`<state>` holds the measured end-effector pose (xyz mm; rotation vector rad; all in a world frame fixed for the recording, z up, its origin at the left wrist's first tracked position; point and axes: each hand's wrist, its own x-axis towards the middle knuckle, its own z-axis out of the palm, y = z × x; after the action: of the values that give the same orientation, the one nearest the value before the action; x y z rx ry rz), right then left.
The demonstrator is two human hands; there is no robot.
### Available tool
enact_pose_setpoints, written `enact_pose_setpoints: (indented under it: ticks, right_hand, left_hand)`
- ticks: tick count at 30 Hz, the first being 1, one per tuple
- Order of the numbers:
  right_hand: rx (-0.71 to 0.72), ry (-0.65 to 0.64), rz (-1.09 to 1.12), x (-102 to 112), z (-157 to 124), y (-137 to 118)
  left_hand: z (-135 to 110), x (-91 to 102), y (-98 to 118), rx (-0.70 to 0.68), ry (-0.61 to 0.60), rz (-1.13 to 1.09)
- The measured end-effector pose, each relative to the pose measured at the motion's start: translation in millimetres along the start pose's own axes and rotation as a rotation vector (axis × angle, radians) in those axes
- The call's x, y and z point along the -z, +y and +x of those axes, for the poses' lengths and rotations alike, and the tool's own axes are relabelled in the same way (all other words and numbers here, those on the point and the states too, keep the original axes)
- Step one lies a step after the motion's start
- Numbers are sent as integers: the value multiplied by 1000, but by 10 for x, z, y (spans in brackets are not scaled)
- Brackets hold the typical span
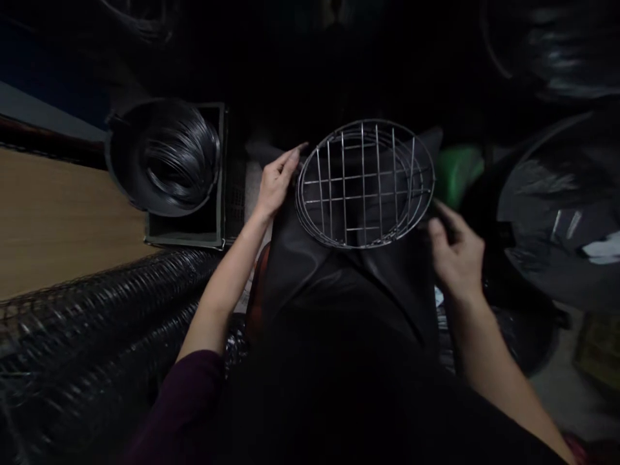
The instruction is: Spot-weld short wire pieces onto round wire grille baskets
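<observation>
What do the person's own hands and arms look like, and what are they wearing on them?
The left hand and right hand look ungloved, with no watch or band visible. The left forearm is bare below a dark purple sleeve. The right forearm is bare too, with a little reddish cloth showing.

Got black tub (124, 158) of dark wire rings (188, 155) over open crate (221, 174) at left, tan panel (58, 213) beside it, long rows of dark wirework (106, 303) below, blurred green object (460, 174) right of centre, big dark tub (533, 143) and white scrap (603, 250) at far right.
</observation>
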<state>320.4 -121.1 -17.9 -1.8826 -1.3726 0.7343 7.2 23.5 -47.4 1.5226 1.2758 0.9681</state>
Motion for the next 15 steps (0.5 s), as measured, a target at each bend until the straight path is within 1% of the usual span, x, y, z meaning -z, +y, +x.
enact_pose_setpoints:
  ticks: [1,3,6,8,11,15]
  right_hand:
    - [-12,24,47,26,81,-59]
    - [-71,9,152,13,228,-164]
    - [-195,-22,334,-86,339,-256]
    - [-222,-4,400,-150,345,-275]
    - [-215,42,391,-211,333,-265]
    - [-168,39,330,-221,350,-224]
  left_hand:
    - [7,17,31,-2,-50,-14]
    - [40,41,108,3,-134,-4]
    - [85,72,228,-10,-191,61]
    - [99,92,278,-26,-208,118]
    - [141,100,291,-17,-232,193]
    - [234,51,276,-47,-271,262]
